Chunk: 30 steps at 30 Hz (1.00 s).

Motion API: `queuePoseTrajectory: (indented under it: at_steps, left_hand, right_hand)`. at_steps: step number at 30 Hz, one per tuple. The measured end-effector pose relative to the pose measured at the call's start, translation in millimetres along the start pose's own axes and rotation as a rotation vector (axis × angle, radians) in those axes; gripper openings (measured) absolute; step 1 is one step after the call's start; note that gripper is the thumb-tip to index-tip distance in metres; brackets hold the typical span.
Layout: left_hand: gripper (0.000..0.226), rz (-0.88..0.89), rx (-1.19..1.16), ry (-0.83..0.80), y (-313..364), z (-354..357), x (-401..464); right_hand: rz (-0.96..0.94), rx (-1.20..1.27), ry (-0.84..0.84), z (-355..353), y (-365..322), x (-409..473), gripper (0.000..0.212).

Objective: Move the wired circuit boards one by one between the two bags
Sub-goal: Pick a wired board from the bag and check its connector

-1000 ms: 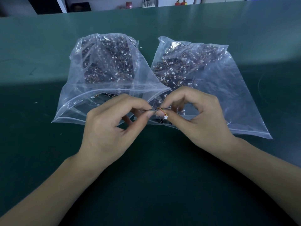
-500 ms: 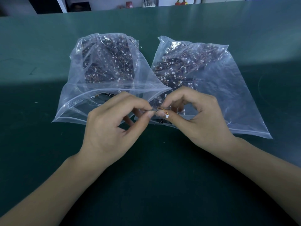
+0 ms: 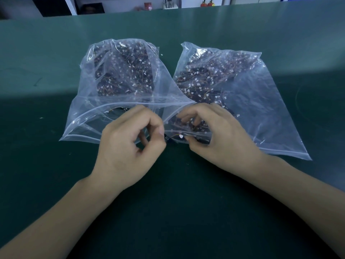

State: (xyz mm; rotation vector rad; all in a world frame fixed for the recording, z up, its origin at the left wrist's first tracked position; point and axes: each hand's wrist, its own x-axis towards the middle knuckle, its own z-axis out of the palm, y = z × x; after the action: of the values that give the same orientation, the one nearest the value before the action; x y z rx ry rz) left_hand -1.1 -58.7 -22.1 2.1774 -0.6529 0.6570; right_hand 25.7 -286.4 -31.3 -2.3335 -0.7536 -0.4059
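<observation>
Likely to snag a wire [image 3: 176, 135] on the right bag [image 3: 261, 109] and drop the circuit board [image 3: 169, 140], pinched by the right hand [image 3: 220, 139] at that bag's mouth; impossible to tell the blurred, curled left hand [image 3: 127, 152] grip.

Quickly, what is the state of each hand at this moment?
Left hand: fingers curled, holding nothing visible.
Right hand: pinching a small dark circuit board with white connector.

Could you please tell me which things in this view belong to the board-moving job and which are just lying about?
Part of the job:
left bag
right bag
wired circuit board between the hands
left hand
right hand

Just there:
green table
small items on the far shelf
</observation>
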Motion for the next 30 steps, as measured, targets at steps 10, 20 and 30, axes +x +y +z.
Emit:
queuePoseTrajectory:
  at_steps: [10, 20, 30]
  left_hand:
    - [0.011, 0.223, 0.248, 0.052, -12, 7, 2]
    - [0.016, 0.215, 0.622, -0.103, -14, 12, 5]
    - [0.024, 0.024, 0.363, -0.019, -7, 12, 7]
  right_hand:
    - [0.025, 0.139, 0.147, -5, 0, 0, 0.039]
    - [0.012, 0.151, 0.143, -2, 1, -1, 0.041]
    - [0.015, 0.129, 0.127, -2, 0, -1, 0.039]
